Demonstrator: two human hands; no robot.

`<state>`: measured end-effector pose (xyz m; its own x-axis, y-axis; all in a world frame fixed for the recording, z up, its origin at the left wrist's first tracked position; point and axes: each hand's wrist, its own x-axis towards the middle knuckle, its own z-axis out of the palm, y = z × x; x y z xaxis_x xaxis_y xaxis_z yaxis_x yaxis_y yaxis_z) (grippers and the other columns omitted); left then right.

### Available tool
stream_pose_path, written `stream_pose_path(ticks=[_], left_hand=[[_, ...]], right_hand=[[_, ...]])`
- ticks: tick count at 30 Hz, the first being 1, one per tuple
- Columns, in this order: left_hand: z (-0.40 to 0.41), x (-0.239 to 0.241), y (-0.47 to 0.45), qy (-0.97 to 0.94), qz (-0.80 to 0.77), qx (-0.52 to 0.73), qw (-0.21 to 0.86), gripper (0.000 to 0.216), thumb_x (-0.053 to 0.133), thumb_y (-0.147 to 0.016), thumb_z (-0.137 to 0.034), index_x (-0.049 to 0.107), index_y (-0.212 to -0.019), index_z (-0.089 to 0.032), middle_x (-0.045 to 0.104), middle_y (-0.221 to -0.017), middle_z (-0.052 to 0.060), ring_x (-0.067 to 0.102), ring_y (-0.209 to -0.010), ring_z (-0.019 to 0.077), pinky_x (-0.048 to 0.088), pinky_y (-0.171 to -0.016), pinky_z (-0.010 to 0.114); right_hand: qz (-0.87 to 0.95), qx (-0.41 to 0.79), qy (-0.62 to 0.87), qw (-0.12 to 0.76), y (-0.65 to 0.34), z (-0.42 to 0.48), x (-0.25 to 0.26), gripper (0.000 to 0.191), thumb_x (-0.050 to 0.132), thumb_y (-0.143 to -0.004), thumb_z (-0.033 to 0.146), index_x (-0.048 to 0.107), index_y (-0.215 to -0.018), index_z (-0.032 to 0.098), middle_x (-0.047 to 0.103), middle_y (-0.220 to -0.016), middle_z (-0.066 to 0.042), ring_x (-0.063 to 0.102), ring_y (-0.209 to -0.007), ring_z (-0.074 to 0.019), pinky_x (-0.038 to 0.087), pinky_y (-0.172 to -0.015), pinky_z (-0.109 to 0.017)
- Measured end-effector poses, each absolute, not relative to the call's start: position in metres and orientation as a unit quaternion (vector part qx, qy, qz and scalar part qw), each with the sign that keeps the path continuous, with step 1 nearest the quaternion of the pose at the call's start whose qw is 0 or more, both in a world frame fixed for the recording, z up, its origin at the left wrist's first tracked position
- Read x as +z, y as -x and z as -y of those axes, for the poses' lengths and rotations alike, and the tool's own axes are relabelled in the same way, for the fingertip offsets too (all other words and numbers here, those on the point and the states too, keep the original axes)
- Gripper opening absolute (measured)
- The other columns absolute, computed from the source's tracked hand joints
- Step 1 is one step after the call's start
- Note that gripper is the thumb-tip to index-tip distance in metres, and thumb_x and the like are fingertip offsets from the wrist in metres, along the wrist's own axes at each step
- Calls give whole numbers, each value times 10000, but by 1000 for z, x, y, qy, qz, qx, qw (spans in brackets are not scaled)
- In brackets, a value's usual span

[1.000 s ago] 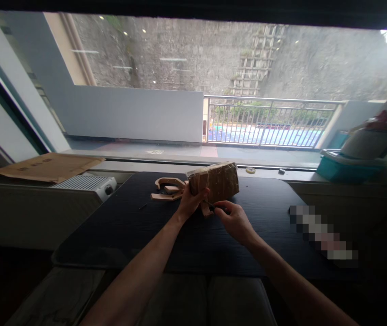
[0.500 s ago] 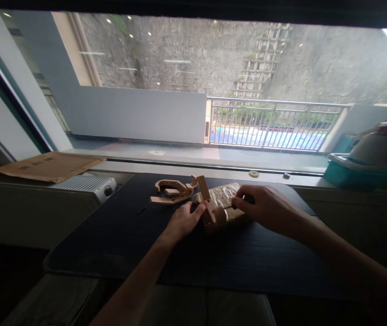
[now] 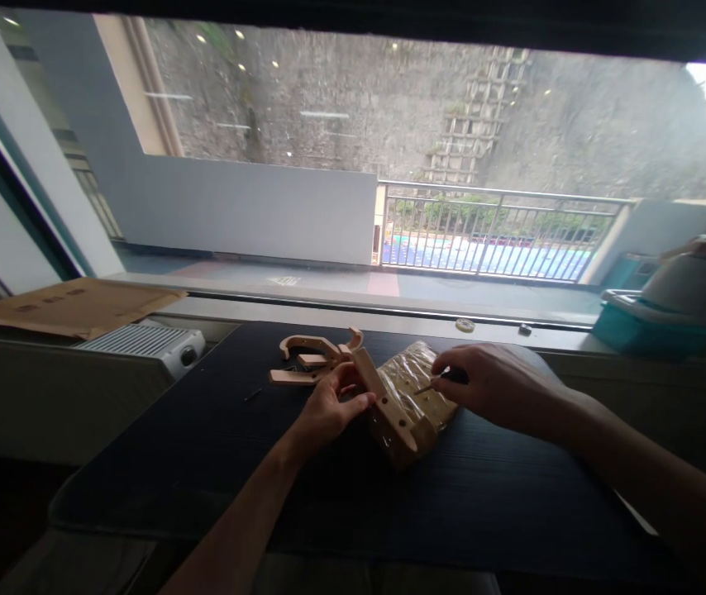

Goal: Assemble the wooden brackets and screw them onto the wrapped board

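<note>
Wooden block (image 3: 399, 409), screwdriver (image 3: 436, 383) tip barely visible

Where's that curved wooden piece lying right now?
The curved wooden piece lies on the dark table, left of centre, just beyond the left hand.

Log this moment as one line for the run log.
left hand: steadies wooden block | right hand: holds small screwdriver over it | curved wooden pieces behind, on dark table

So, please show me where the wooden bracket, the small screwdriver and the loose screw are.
wooden bracket (image 3: 393, 417): head view, its side face with holes.
small screwdriver (image 3: 436, 383): head view, thin shaft.
loose screw (image 3: 252, 395): head view, its middle.
</note>
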<state>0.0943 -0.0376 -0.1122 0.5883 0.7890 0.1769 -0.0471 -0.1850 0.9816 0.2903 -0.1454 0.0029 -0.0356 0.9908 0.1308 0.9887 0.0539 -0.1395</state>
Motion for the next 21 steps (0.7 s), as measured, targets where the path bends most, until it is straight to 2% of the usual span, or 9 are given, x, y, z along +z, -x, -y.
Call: stream_pose_path(ticks=[4, 6, 9, 11, 13, 17, 21], left_hand=[[82, -114, -74, -695, -366, 347, 512, 501, 644, -736, -352, 478, -1186, -208, 601, -763, -15, 611, -765, 163, 489, -772, 323], [102, -110, -66, -735, -388, 312, 460, 493, 666, -704, -390, 518, -1144, -225, 595, -787, -9, 604, -767, 174, 489, -768, 330], [116, -102, -67, -749, -431, 359, 354, 581, 682, -669, -436, 482, -1176, -235, 599, -1014, 47, 582, -963, 235, 459, -874, 390], [116, -97, -78, -755, -422, 373, 336, 672, 671, -673, -460, 415, -1255, -242, 534, -1224, 82, 517, -1125, 270, 424, -945, 421], [113, -93, -97, -785, -380, 348, 344, 728, 664, -682, -470, 376, -1310, -240, 463, -1343, 91, 439, -1234, 278, 369, -1014, 427], [106, -92, -144, -822, -336, 342, 307, 733, 637, -679, -537, 456, -1284, -165, 520, -1301, 145, 460, -1212, 322, 325, -1032, 468], [99, -93, -169, -859, -301, 330, 249, 546, 617, -705, -520, 578, -1148, -203, 643, -1147, 95, 545, -1102, 303, 223, -1068, 506]], right_hand=[[720, 30, 685, 103, -306, 150, -10, 237, 493, -804, 328, 708, -888, 275, 685, -780, 8, 567, -663, -136, 334, -581, -244], [724, 13, 683, 98, -311, 157, -6, 244, 499, -799, 323, 707, -917, 274, 686, -803, 2, 570, -686, -144, 335, -582, -245], [742, -5, 664, 94, -316, 171, 9, 240, 498, -805, 315, 704, -925, 291, 679, -816, 7, 566, -681, -136, 336, -580, -238], [744, -22, 660, 100, -318, 179, 18, 244, 494, -811, 311, 701, -941, 303, 679, -825, 10, 569, -683, -134, 340, -587, -236], [737, -45, 667, 100, -322, 182, 22, 249, 492, -815, 315, 699, -952, 311, 683, -832, 6, 578, -699, -143, 344, -600, -241], [716, -30, 689, 108, -330, 177, 13, 265, 475, -829, 328, 696, -966, 275, 686, -829, -18, 590, -711, -151, 360, -633, -249], [703, -16, 701, 117, -337, 173, 3, 261, 490, -818, 370, 690, -921, 237, 666, -765, -27, 573, -671, -147, 362, -618, -250]])
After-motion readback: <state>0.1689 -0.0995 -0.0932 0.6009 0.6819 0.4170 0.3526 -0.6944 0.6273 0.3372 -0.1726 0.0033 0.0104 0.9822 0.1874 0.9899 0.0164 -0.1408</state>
